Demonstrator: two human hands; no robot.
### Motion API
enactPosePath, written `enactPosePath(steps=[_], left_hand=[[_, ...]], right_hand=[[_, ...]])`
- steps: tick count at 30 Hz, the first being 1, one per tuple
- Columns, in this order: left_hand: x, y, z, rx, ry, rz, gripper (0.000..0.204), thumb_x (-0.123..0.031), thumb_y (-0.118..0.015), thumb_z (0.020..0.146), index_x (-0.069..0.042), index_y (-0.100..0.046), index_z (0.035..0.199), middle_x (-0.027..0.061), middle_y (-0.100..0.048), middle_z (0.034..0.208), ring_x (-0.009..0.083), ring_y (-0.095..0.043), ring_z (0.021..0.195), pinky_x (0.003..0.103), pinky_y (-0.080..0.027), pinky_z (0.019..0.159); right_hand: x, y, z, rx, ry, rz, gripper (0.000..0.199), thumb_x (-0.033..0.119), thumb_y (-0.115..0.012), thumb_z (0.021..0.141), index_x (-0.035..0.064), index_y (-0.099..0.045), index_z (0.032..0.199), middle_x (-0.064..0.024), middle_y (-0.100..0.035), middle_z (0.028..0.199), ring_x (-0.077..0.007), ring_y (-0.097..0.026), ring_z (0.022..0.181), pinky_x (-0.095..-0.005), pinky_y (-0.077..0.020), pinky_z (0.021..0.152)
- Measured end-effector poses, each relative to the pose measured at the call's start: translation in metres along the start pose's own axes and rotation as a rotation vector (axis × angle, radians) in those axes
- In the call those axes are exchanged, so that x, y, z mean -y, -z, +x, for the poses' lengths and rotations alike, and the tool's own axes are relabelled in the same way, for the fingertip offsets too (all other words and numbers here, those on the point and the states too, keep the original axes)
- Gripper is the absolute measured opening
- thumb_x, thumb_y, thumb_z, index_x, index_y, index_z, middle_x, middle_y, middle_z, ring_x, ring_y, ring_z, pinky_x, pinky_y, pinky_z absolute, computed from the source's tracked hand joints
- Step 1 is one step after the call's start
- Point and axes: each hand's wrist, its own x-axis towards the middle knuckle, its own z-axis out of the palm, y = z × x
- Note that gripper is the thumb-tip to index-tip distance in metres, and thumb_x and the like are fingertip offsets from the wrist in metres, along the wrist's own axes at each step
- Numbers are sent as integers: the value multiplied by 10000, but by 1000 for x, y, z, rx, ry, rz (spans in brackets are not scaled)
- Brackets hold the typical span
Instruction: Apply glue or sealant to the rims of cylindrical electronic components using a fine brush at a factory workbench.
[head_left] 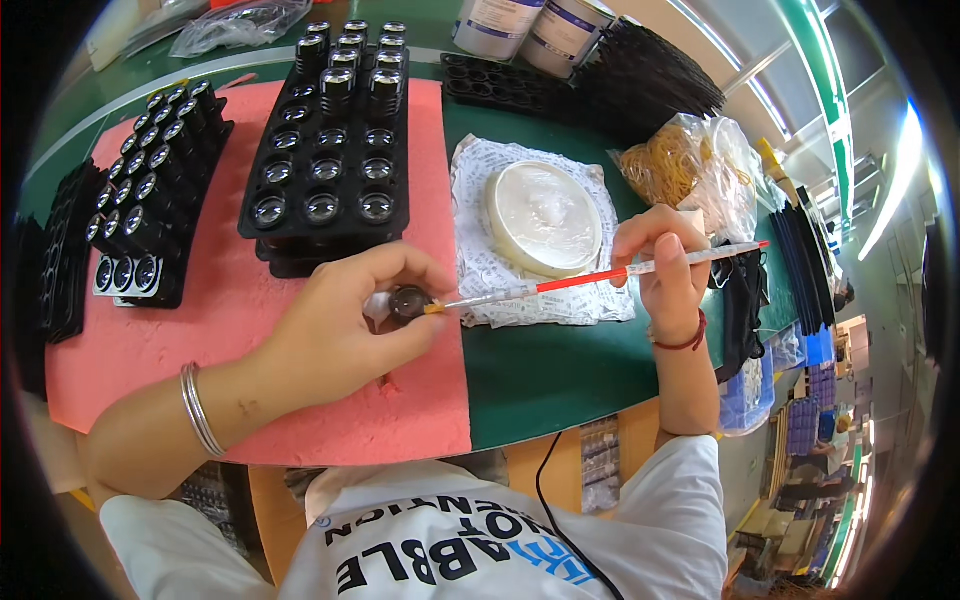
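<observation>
Head view: green work table point(560, 375) fills the frame, with one pink foam mat point(250, 340) over its left half. At upper centre on the mat stands one black tray point(330, 165) of round glass lenses; its near three rows of three show nine lenses, the farther cells partly filled with taller black barrels. Two further black trays point(150, 190) of lens barrels lie at upper left. Centre right, one round white dish point(545, 215) of pale paste rests on printed paper point(590, 300); one bag of yellow rubber bands point(690, 165) lies at upper right, two white tubs point(530, 25) at the top edge. Left hand point(335, 325), fingers curled closed, pinches one small black lens barrel point(408, 300) at frame centre over the mat. Right hand point(665, 270), fingers closed, grips one thin brush point(600, 278) with red-and-white handle, its tip touching the barrel.
</observation>
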Motion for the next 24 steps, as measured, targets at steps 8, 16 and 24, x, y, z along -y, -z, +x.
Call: enactPosePath(steps=[8, 16, 24], left_hand=[[2, 3, 2, 42, -57, 51, 339, 31, -621, 741, -31, -508, 1056, 21, -569, 917, 16, -535, 610, 152, -449, 481], [2, 3, 3, 16, -78, 113, 343, 15, -629, 745, -40, -522, 1067, 2, -574, 876, -2, -515, 579, 139, -406, 476], [3, 2, 2, -1, -104, 145, 373, 0, -622, 749, -38, -518, 1104, 0, -623, 930, -19, -450, 561, 143, -380, 481]], right_hand=[[-2, 1, 1, -30, 10, -18, 364, 265, -429, 936, -4, -585, 747, -77, -574, 638, -103, -554, 523, -211, -427, 493], [-4, 1, 4, -164, -51, 247, 430, 280, -357, 960, 2, -538, 687, -105, -549, 569, -125, -502, 440, -221, -397, 430], [-8, 4, 10, -291, -119, 434, 436, 310, -315, 968, 48, -467, 654, -91, -495, 492, -108, -393, 381, -221, -312, 384]])
